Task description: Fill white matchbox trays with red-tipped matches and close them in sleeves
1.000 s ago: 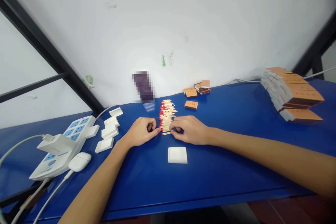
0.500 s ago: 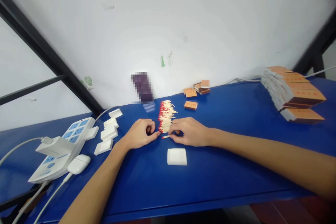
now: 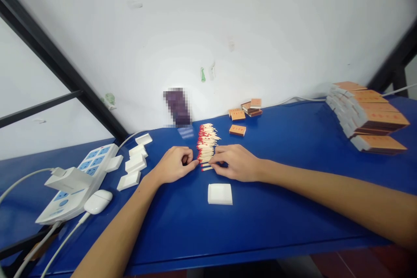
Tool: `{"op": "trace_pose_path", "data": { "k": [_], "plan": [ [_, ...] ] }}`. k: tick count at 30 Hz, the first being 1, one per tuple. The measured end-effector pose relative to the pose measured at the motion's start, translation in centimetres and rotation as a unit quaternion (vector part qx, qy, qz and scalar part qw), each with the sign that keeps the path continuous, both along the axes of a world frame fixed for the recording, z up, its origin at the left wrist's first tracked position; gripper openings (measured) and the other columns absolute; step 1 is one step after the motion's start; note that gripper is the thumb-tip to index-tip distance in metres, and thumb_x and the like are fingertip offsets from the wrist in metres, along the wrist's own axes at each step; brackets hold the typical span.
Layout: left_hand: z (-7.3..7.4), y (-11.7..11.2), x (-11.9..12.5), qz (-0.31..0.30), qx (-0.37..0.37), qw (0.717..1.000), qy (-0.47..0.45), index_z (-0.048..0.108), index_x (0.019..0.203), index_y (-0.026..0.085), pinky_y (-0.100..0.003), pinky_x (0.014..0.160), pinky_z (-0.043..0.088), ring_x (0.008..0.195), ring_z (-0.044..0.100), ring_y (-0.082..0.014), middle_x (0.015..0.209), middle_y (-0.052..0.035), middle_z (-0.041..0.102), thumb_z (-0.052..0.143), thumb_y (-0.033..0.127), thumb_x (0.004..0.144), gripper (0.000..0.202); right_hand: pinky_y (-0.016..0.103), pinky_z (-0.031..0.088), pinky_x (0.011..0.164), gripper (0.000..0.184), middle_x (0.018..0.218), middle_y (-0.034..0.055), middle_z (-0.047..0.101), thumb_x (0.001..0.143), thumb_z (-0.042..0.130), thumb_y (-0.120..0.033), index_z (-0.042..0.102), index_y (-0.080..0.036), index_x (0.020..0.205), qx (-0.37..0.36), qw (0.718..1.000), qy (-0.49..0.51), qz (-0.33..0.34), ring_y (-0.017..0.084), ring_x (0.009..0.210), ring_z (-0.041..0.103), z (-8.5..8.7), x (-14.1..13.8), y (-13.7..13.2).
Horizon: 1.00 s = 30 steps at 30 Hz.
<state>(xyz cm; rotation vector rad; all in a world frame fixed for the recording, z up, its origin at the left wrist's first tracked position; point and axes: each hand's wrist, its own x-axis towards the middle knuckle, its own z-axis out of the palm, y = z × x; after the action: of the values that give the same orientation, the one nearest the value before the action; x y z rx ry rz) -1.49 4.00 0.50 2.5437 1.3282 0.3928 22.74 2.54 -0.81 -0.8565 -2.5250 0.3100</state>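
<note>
Matches at the middle of the blue desk (image 3: 276,217). The matches (image 3: 206,141) lie in a pile between the two hands, red heads toward the left hand (image 3: 178,164), bare ends toward the right hand (image 3: 234,163). The left hand has its fingers curled and its thumb reaching to the heads; the right hand brings thumb and forefinger together at the bare ends of the nearest sticks. Whether either hand actually pinches a match cannot be told at this scale. A white tray (image 3: 220,194) lies just nearer the viewer. Each match is probably very light, stiff but easily snapped, and prone to roll; the bare wooden end offers the best hold, sparing the brittle head.
</note>
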Motion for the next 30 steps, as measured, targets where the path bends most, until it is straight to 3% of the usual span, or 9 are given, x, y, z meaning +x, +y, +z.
{"op": "trace_pose_path", "data": {
  "k": [7, 15, 30],
  "plan": [
    [0.19, -0.13, 0.16, 0.001, 0.004, 1.000, -0.006, 0.044, 0.060, 0.018, -0.027, 0.054, 0.026, 0.055, 0.040, -0.0110, 0.060, 0.0023, 0.049, 0.054, 0.035, 0.085, 0.032, 0.025, 0.031, 0.061, 0.019, 0.079, 0.0017, 0.062, 0.090, 0.054, -0.021, 0.073, -0.019, 0.088, 0.004, 1.000, 0.018, 0.018, 0.011, 0.067, 0.052, -0.01, 0.05, -0.05],
    [0.12, -0.11, 0.04, 0.001, 0.000, 1.000, -0.002, 0.046, 0.062, 0.018, -0.026, 0.054, 0.027, 0.054, 0.041, -0.0107, 0.060, 0.0033, 0.049, 0.055, 0.028, 0.081, 0.023, 0.026, 0.028, 0.060, 0.027, 0.080, 0.0026, 0.060, 0.095, 0.049, -0.029, 0.073, -0.021, 0.103, 0.008, 1.000, -0.011, -0.018, 0.012, 0.067, 0.049, 0.11, -0.03, -0.12],
    [0.19, -0.13, 0.12, 0.000, 0.005, 1.000, 0.010, 0.043, 0.062, 0.018, -0.026, 0.054, 0.026, 0.055, 0.039, -0.0103, 0.060, 0.0033, 0.047, 0.058, 0.034, 0.082, 0.030, 0.026, 0.026, 0.060, 0.028, 0.081, 0.0024, 0.058, 0.096, 0.046, -0.029, 0.073, -0.020, 0.099, 0.010, 1.000, -0.018, 0.000, 0.012, 0.066, 0.047, -0.07, 0.03, 0.00]
  ]
}}
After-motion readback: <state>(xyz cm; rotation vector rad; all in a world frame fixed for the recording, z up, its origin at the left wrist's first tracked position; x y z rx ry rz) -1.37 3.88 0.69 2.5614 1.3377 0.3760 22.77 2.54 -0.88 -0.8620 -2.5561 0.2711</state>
